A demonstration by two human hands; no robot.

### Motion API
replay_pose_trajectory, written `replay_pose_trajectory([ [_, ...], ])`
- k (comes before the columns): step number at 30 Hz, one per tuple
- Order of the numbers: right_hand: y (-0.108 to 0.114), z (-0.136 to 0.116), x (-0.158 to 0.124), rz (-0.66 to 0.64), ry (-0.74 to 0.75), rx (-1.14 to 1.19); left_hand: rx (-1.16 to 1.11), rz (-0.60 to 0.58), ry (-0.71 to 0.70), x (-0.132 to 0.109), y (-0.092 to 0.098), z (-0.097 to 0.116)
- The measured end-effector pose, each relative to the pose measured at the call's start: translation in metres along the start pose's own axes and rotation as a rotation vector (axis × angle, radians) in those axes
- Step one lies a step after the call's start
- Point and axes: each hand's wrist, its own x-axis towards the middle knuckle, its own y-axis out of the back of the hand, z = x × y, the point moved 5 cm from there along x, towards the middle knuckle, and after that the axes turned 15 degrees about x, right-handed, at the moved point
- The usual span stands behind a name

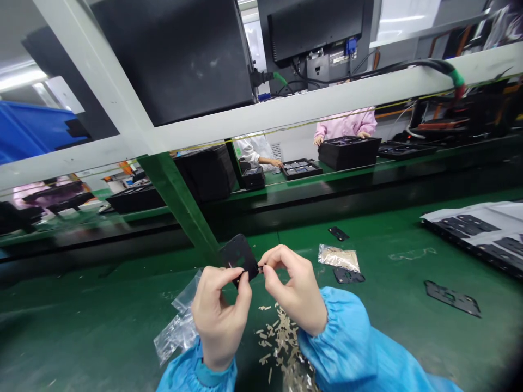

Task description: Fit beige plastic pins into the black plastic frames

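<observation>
My left hand (220, 316) pinches a flat black plate (238, 258) with cut-outs, tilted up above the green bench mat (392, 326). My right hand (290, 288) meets its right edge, fingertips pinched on a tiny strip (260, 266) whose details are too small to tell. Below my hands lies a loose pile of tan strips (280, 340). A clear plastic bag (178, 329) lies under my left wrist. Right of my right hand are a small bag of tan strips (339, 258) and black plates (348, 275).
Another black plate (452, 298) lies on the mat, and a tray (469, 234) with white sheeting sits at the right edge. A white-and-green shelf frame (245, 114) with monitors crosses above. Beyond, co-workers' sleeves (345, 125) and black trays (349, 152) show. A blue bin (32, 130) stands far left.
</observation>
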Motion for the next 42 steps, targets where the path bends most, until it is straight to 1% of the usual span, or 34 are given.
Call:
replay_pose_trajectory([
  [5, -0.002, -0.004, -0.004, 0.025, 0.108, -0.067, 0.051, 0.026, -0.067, -0.002, 0.002, 0.004],
  [8, -0.003, -0.007, -0.005, 0.008, 0.155, -0.095, 0.07, 0.034, -0.097, -0.003, 0.002, 0.007],
  [11, -0.003, -0.009, -0.004, -0.034, 0.167, -0.09, 0.073, 0.038, -0.097, -0.003, 0.003, 0.007],
  [13, -0.003, -0.01, -0.003, -0.063, 0.144, -0.058, 0.068, 0.037, -0.097, -0.003, 0.004, 0.007],
  [15, -0.003, -0.01, -0.001, -0.082, 0.092, -0.009, 0.056, 0.03, -0.1, -0.003, 0.005, 0.007],
  [22, -0.002, 0.002, 0.006, -0.137, -0.193, 0.241, 0.008, 0.018, -0.102, 0.001, 0.006, 0.008],
  [26, -0.002, 0.008, 0.005, -0.155, -0.284, 0.371, 0.005, 0.021, -0.095, 0.001, 0.007, 0.007],
  [29, -0.003, 0.01, 0.004, -0.162, -0.311, 0.419, -0.01, 0.022, -0.087, 0.001, 0.007, 0.006],
  [32, -0.004, 0.01, 0.003, -0.145, -0.319, 0.42, -0.027, 0.019, -0.064, 0.001, 0.007, 0.006],
  [42, -0.005, 0.005, 0.002, -0.097, -0.28, 0.382, -0.083, 0.006, -0.021, 0.001, 0.008, 0.007],
])
